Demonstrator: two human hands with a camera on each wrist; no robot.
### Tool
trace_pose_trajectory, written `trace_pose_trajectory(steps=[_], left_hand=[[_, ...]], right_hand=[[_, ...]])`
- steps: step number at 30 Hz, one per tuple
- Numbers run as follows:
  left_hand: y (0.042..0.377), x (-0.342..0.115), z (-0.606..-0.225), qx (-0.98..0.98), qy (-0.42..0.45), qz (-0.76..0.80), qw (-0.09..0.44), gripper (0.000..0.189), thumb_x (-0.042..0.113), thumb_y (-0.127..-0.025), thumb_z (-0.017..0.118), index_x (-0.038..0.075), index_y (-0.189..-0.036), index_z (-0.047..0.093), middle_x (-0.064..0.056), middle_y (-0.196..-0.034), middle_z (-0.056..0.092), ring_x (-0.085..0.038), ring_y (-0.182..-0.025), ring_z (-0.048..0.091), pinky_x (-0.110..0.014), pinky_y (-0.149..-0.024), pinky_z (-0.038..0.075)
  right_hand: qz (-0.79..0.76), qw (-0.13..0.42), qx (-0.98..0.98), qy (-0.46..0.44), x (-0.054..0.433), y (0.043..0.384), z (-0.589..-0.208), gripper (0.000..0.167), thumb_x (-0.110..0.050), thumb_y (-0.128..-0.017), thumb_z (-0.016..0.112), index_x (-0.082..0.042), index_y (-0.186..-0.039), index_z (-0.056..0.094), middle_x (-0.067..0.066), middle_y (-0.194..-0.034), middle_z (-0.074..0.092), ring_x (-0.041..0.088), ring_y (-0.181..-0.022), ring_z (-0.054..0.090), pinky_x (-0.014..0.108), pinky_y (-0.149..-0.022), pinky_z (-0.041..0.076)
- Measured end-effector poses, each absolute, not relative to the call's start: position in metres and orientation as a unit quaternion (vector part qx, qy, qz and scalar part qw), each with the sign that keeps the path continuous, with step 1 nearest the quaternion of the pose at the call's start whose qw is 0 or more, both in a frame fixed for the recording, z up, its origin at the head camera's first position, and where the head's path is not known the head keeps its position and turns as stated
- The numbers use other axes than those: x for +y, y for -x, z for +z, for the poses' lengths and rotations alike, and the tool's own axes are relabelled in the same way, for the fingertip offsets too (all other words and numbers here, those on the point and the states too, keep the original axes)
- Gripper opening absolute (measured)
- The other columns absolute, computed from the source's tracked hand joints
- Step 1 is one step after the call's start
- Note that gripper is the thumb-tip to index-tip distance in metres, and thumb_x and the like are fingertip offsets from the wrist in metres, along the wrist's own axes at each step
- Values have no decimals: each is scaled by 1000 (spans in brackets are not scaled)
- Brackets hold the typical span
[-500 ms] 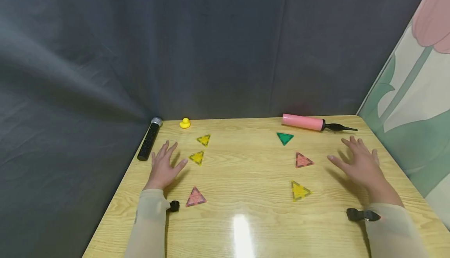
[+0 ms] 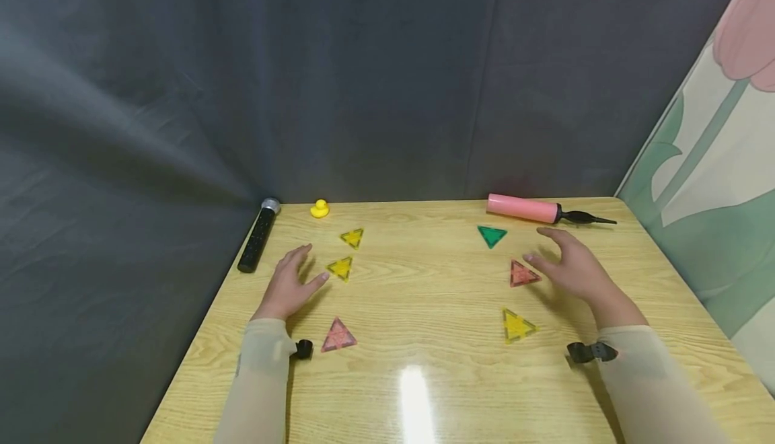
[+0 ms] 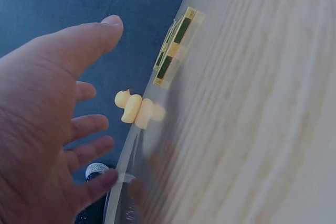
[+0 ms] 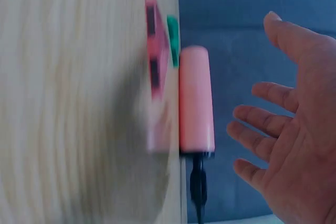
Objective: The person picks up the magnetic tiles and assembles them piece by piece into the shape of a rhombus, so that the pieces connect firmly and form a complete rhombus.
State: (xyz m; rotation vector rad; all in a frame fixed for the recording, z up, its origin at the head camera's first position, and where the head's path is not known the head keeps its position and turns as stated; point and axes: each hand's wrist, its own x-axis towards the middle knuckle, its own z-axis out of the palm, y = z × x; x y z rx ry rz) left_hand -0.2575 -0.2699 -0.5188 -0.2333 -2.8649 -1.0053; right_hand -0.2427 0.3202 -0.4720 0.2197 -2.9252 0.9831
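Observation:
My left hand (image 2: 287, 287) hovers over the left side of the table, fingers spread and holding nothing. Its thumb tip lies close to a yellow triangular tile (image 2: 341, 268). Another yellow triangle (image 2: 352, 238) lies just beyond, and a pink triangle (image 2: 338, 336) sits nearer the front. On the right, my right hand (image 2: 576, 270) hangs above the table with relaxed, empty fingers. Its thumb overlaps the edge of a red triangular tile (image 2: 522, 274) in the head view. A green triangle (image 2: 492, 236) lies behind that one, and a yellow triangle (image 2: 517, 326) in front.
A black microphone (image 2: 258, 237) with a silver head lies along the table's left edge. Beside it at the back sits a small yellow rubber duck (image 2: 319, 209). A pink hand pump (image 2: 524, 208) with a black nozzle lies at the back right, before a dark curtain (image 2: 387, 81).
My right hand has moved left, from the right side of the table toward the red triangle. My left hand has shifted slightly, its fingers now closer together. The tiles lie where they were.

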Motion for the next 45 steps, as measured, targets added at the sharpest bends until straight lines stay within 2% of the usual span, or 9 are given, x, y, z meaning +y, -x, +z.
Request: trace_pose_trajectory(steps=[6,9,10,11,13,16,18,34,45], left_hand=[[257,-264,-514,-941,71,-330,21,86,56,-95,74,14,-162,39,-14,-163,38,-43,-148,34,-65,-116,33],[259,-262,-515,-945,72,-319,19,84,56,-94,74,16,-161,41,-14,-162,41,-43,-148,35,-64,-116,33],[259,-262,-515,-945,74,-317,17,84,55,-95,74,16,-161,41,-14,-162,41,-43,-148,35,-65,-116,34],[260,-261,-515,-946,74,-316,15,83,55,-95,74,16,-161,41,-14,-162,41,-43,-148,35,-65,-116,33],[261,-260,-515,-946,75,-315,10,82,54,-96,73,17,-161,41,-14,-162,41,-43,-148,35,-65,-116,33],[262,-257,-515,-947,70,-313,-1,80,52,-96,73,16,-161,41,-15,-162,40,-44,-149,34,-65,-117,32],[262,-258,-515,-949,65,-308,-6,79,52,-97,73,16,-161,42,-14,-163,40,-43,-149,34,-64,-118,31],[270,-259,-517,-951,68,-302,-3,74,51,-96,74,16,-157,49,-14,-159,46,-42,-147,37,-64,-117,32],[273,-257,-515,-949,69,-307,0,71,47,-96,75,16,-155,51,-12,-157,48,-39,-146,38,-63,-119,27]], right_hand=[[340,3,-937,-83,283,244,-462,87,-59,-99,65,-2,-160,37,30,-159,38,53,-143,37,72,-110,33],[359,-10,-929,-87,266,245,-461,87,-59,-99,65,-3,-160,37,28,-157,42,49,-113,64,67,-105,42],[364,-12,-927,-89,261,245,-461,86,-58,-100,65,-2,-160,38,27,-156,43,46,-101,69,66,-104,43],[366,-12,-926,-91,255,246,-461,85,-57,-100,65,-2,-159,38,27,-156,44,46,-99,69,65,-104,44],[373,-14,-922,-98,244,249,-462,82,-53,-101,66,-2,-159,39,25,-154,45,44,-100,69,65,-104,44],[373,-6,-922,-109,228,252,-464,74,-47,-102,67,-3,-157,42,23,-156,45,45,-133,53,66,-110,39],[379,-10,-918,-114,217,255,-465,71,-44,-102,68,-6,-157,44,21,-157,45,45,-141,45,66,-111,38],[421,-38,-895,-140,145,284,-467,61,-37,-100,73,-8,-150,53,14,-149,56,37,-138,51,57,-109,45],[439,-53,-884,-150,110,303,-481,54,-32,-100,74,-8,-145,58,15,-144,59,34,-131,55,53,-106,48]])
